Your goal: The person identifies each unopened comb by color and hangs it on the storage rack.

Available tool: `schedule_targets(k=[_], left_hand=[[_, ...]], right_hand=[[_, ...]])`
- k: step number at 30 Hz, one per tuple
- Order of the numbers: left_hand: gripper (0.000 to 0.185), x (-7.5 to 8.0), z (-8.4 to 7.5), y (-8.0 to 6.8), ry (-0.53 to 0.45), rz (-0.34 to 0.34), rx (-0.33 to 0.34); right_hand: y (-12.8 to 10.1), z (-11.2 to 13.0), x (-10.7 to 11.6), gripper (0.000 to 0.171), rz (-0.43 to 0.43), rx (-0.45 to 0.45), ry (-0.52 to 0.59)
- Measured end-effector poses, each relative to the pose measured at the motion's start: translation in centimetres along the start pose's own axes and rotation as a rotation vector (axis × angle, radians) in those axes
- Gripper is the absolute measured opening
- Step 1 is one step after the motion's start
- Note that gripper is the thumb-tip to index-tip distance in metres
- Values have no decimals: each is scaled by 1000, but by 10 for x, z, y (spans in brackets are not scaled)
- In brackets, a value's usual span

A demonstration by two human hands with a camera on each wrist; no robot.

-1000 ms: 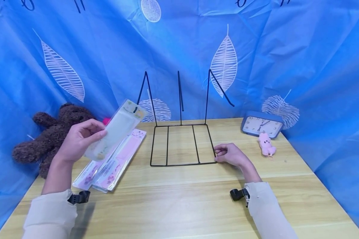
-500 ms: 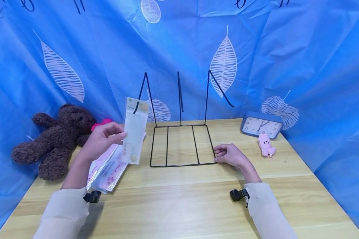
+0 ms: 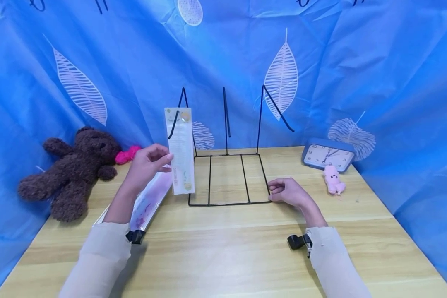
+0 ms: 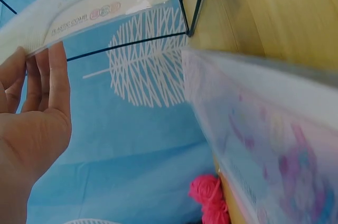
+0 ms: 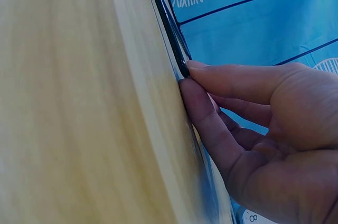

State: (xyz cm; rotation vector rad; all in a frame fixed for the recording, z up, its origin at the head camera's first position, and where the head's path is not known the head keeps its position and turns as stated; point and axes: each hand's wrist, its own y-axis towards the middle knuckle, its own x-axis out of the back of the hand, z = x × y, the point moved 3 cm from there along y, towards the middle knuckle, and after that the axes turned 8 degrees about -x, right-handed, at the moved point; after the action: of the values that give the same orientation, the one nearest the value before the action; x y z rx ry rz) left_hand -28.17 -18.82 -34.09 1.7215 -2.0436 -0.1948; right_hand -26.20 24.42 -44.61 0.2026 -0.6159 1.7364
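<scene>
Black wire rack (image 3: pixel 227 178), brown teddy bear (image 3: pixel 72 171), blue curtain (image 3: pixel 357 62) with white leaves, pale wooden table (image 3: pixel 227 252).

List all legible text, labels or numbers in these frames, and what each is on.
"PLASTIC COMB": on the comb packet in the left hand, left wrist view.
"8": on the clock face, right wrist view; the head view shows its other numerals too small to read reliably.
Print on the pink packets on the table: too blurred to read.
Dark marks along the backdrop top edge: cut off, unreadable.

head: above, facing the wire rack (image 3: pixel 227 178) from the front
left wrist: close, left of rack (image 4: pixel 185 7)
right wrist: close, at rack's right front corner (image 5: pixel 169 28)
shared: the rack
</scene>
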Motion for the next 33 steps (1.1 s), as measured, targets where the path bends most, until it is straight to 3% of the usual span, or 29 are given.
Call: schedule_targets(k=[13, 26, 33], left_hand=[[21, -10, 14, 38, -49, -107, 51], [20, -15, 19, 62, -66, -182, 152], [21, -17, 16, 67, -60, -198, 187]], right_hand=[[1, 0, 2, 58, 5, -11, -4], [-1, 0, 2, 57, 2, -13, -23], [0, 2, 0, 56, 6, 7, -17]])
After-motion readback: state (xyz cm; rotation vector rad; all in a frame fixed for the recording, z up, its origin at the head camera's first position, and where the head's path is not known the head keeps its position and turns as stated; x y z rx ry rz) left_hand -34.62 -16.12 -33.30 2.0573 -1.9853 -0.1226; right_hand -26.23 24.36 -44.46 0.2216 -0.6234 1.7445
